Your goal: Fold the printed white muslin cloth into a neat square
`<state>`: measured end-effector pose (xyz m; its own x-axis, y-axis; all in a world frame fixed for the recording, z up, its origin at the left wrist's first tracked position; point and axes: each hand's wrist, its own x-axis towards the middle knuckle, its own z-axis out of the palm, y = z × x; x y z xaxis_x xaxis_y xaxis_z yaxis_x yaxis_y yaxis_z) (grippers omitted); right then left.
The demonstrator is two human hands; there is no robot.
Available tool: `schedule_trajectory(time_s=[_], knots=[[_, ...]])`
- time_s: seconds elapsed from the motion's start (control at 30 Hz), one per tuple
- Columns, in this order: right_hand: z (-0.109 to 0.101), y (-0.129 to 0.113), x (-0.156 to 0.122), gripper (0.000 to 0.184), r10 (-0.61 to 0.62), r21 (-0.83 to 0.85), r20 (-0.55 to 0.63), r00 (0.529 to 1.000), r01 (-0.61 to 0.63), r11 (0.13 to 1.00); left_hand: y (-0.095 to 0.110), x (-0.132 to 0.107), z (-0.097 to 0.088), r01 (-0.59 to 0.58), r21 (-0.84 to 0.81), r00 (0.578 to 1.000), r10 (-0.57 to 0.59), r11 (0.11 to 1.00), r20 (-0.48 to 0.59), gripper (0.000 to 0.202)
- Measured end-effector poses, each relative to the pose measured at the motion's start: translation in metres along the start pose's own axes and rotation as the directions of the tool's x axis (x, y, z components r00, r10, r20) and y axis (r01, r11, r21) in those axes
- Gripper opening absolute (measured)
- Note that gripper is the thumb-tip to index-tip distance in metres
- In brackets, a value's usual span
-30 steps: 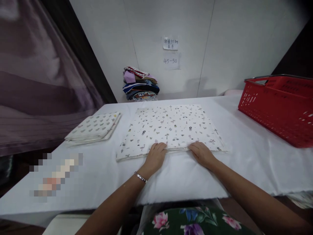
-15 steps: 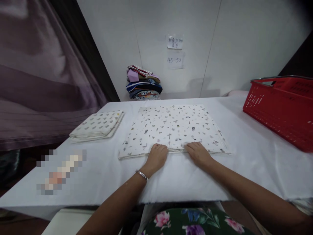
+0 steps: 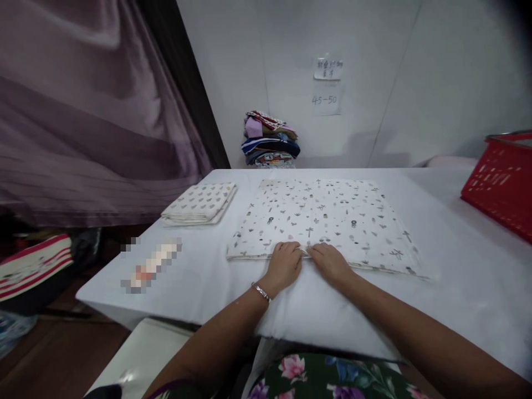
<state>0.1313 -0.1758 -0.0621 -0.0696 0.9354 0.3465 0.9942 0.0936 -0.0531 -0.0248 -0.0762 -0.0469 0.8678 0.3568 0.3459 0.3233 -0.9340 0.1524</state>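
Left grip [image 3: 286, 261]: on patterned cloth [image 3: 318, 213], near edge; hold unclear
Right grip [image 3: 330, 261]: just beside, same edge; hold unclear

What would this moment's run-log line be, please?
left hand: on patterned cloth, near edge | right hand: same edge | smaller folded cloth: left side | red basket: right side

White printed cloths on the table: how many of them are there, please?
2. One wide cloth lies with the left hand and the right hand at its near edge; one smaller folded cloth lies left of it. Others could be hidden in the layers.
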Motion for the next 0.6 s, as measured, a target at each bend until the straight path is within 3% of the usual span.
schedule_trajectory(time_s=[0.37,0.6], knots=[[0.001,0.002,0.0,0.028,0.015,-0.009,-0.008,1.0,-0.015,1.0,-0.026,-0.018,-0.016,0.158,0.196,0.987,-0.161,0.968,-0.002,0.024],[0.001,0.002,-0.001,0.028,0.006,-0.013,-0.002,1.0,-0.006,1.0,-0.046,-0.034,-0.029,0.13,0.246,0.991,-0.125,0.961,-0.036,0.022]])
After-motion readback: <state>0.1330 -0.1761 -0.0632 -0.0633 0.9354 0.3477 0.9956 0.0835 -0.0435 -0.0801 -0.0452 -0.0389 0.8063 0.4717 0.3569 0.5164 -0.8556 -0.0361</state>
